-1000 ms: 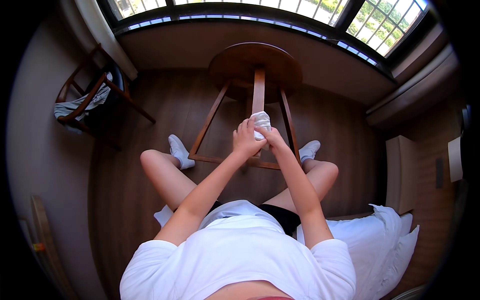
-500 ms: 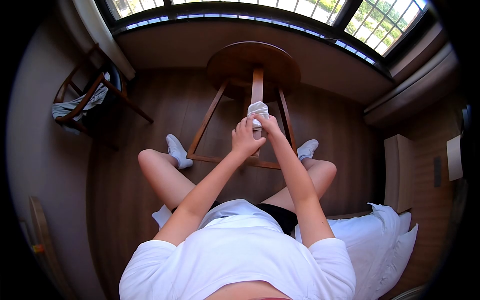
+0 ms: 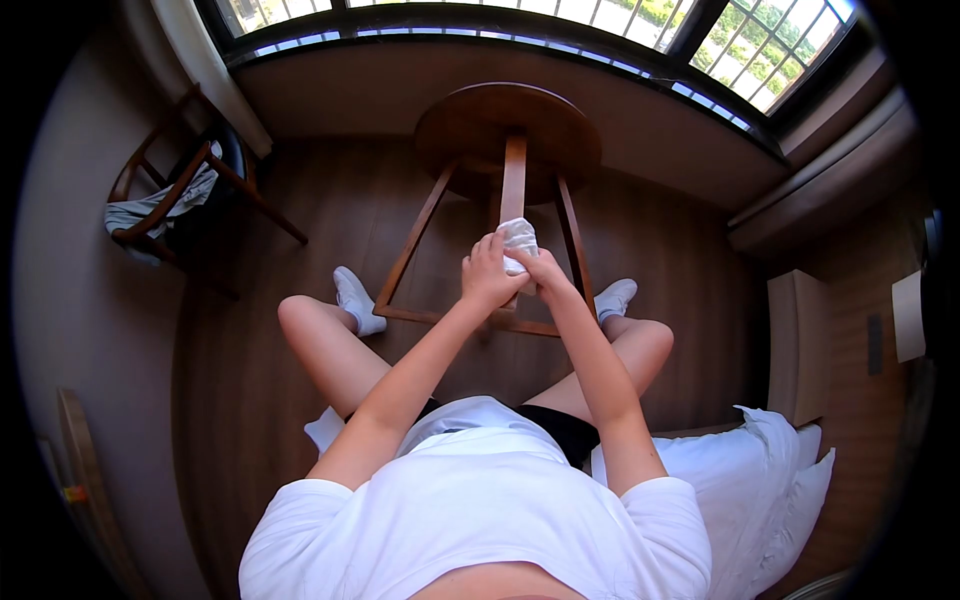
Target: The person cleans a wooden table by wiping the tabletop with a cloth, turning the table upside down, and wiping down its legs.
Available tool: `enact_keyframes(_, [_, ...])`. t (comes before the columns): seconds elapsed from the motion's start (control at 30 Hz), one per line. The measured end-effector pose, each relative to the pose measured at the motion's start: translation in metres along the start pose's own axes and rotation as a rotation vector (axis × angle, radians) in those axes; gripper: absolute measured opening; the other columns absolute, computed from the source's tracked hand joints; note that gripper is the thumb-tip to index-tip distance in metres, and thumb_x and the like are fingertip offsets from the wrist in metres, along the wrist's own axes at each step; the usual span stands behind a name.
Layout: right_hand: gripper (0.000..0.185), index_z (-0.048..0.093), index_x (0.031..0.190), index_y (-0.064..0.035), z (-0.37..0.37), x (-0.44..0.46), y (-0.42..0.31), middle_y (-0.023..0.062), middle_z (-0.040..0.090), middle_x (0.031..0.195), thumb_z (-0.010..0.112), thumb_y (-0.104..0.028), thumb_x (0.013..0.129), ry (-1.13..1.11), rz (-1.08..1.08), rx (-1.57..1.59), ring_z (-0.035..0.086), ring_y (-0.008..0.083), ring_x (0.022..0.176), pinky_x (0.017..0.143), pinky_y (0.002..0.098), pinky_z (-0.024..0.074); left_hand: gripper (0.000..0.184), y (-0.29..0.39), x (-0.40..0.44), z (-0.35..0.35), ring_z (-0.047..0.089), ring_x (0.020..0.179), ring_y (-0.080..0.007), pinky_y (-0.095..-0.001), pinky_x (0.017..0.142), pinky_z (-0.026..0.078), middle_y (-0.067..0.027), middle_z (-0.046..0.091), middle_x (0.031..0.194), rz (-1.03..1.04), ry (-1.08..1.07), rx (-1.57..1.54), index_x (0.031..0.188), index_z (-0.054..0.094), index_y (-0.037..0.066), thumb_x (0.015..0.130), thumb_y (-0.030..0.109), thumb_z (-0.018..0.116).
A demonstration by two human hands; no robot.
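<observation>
A round wooden table (image 3: 470, 125) lies tipped over, its legs pointing toward me. A crumpled white cloth (image 3: 520, 236) is wrapped around the lower part of its middle leg (image 3: 514, 180). From the left side, my left hand (image 3: 487, 275) is closed around this leg near its end, its fingertips beside the cloth. My right hand (image 3: 541, 268) grips the cloth against the leg from the right, close to the left hand. Part of the leg's end is hidden by both hands.
My feet in white shoes (image 3: 355, 302) rest on either side of the table frame. A wooden chair (image 3: 235, 175) draped with a grey cloth (image 3: 180, 205) stands at the left. White bedding (image 3: 715, 480) lies at the lower right. A barred window (image 3: 560, 15) spans the far wall.
The cloth and my right hand have slid a little way along the leg toward me. My left hand stays almost in place on the leg.
</observation>
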State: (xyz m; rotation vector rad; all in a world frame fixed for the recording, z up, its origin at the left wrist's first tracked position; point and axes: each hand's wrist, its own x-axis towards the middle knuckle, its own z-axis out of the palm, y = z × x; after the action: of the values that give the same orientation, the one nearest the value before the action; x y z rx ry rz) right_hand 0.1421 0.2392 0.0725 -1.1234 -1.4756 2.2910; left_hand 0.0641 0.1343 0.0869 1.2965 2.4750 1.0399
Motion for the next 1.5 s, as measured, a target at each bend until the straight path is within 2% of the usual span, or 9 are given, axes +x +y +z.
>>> enact_keyframes(0.1, [0.038,0.059,0.102,-0.0008,0.000,0.006,0.002,0.0069,0.063,0.095,0.072,-0.023,0.074,-0.005,-0.041,-0.004,0.061,0.0152,0.084,0.073,0.0283,0.0483,0.076,0.000,-0.003,0.000,0.048,0.109,-0.0299,-0.0423,0.088,0.041,-0.0119,0.050,0.116,0.027,0.055,0.010,0.123,0.041,0.006,0.060,0.037,0.069])
enact_keyframes(0.43, [0.035,0.062,0.093,-0.0002,0.008,0.059,-0.003,0.0070,0.064,0.089,0.076,-0.020,0.068,0.174,-0.134,0.018,0.062,0.0155,0.079,0.069,0.0293,0.0496,0.079,-0.001,-0.002,-0.007,0.043,0.115,-0.0291,-0.0424,0.091,0.038,-0.0112,0.044,0.125,-0.004,0.014,0.018,0.127,0.036,0.010,0.059,0.035,0.068])
enact_keyframes(0.8, [0.038,0.060,0.100,0.0015,0.001,0.028,0.013,0.0082,0.063,0.093,0.071,-0.022,0.073,0.049,-0.087,0.095,0.062,0.0165,0.081,0.070,0.0300,0.0494,0.078,0.001,-0.003,-0.006,0.048,0.106,-0.0312,-0.0429,0.086,0.041,-0.0130,0.048,0.113,-0.010,0.020,-0.011,0.125,0.039,0.009,0.058,0.035,0.069])
enact_keyframes(1.0, [0.037,0.057,0.102,0.0001,-0.003,0.015,0.008,0.0077,0.063,0.093,0.070,-0.022,0.075,0.105,-0.077,0.062,0.062,0.0176,0.081,0.070,0.0305,0.0494,0.076,-0.003,-0.002,0.016,0.048,0.101,-0.0320,-0.0424,0.082,0.041,-0.0140,0.044,0.105,-0.006,0.054,-0.180,0.123,0.041,0.007,0.057,0.035,0.070])
enact_keyframes(1.2, [0.031,0.061,0.097,0.0013,-0.003,0.011,0.009,0.0067,0.064,0.091,0.070,-0.018,0.074,0.184,-0.172,0.135,0.061,0.0140,0.080,0.070,0.0273,0.0482,0.068,-0.006,-0.001,0.028,0.048,0.101,-0.0344,-0.0397,0.085,0.042,-0.0157,0.043,0.106,0.044,0.091,-0.357,0.118,0.042,0.005,0.060,0.024,0.071])
enact_keyframes(1.27, [0.031,0.061,0.097,0.0013,-0.002,0.011,0.009,0.0066,0.064,0.091,0.070,-0.018,0.074,0.184,-0.187,0.126,0.061,0.0140,0.080,0.070,0.0272,0.0478,0.059,-0.014,0.001,0.035,0.049,0.102,-0.0283,-0.0360,0.085,0.043,-0.0133,0.045,0.107,0.043,0.099,-0.613,0.117,0.042,0.006,0.065,0.014,0.068])
enact_keyframes(1.33, [0.032,0.061,0.096,0.0014,-0.002,0.011,0.009,0.0065,0.064,0.090,0.071,-0.018,0.073,0.187,-0.202,0.115,0.061,0.0141,0.080,0.070,0.0271,0.0474,0.050,-0.031,0.002,0.023,0.048,0.102,-0.0209,-0.0337,0.085,0.043,-0.0102,0.048,0.107,-0.166,-0.080,-1.187,0.117,0.044,0.010,0.071,0.007,0.064])
enact_keyframes(1.43, [0.032,0.061,0.096,0.0012,-0.002,0.018,0.016,0.0069,0.064,0.090,0.071,-0.017,0.073,0.212,-0.180,0.159,0.061,0.0148,0.079,0.070,0.0270,0.0470,0.038,-0.070,-0.006,0.002,0.049,0.091,-0.0134,-0.0247,0.079,0.042,-0.0059,0.052,0.102,-0.457,-0.038,-1.051,0.113,0.048,0.007,0.076,0.007,0.058])
enact_keyframes(1.5, [0.036,0.058,0.102,-0.0002,-0.011,0.028,0.022,0.0074,0.063,0.092,0.070,-0.019,0.074,0.188,-0.168,0.159,0.062,0.0170,0.080,0.070,0.0303,0.0488,0.027,-0.118,-0.009,0.012,0.051,0.086,-0.0133,-0.0249,0.073,0.044,-0.0052,0.053,0.092,-0.393,0.127,-0.965,0.102,0.054,0.006,0.075,0.007,0.059])
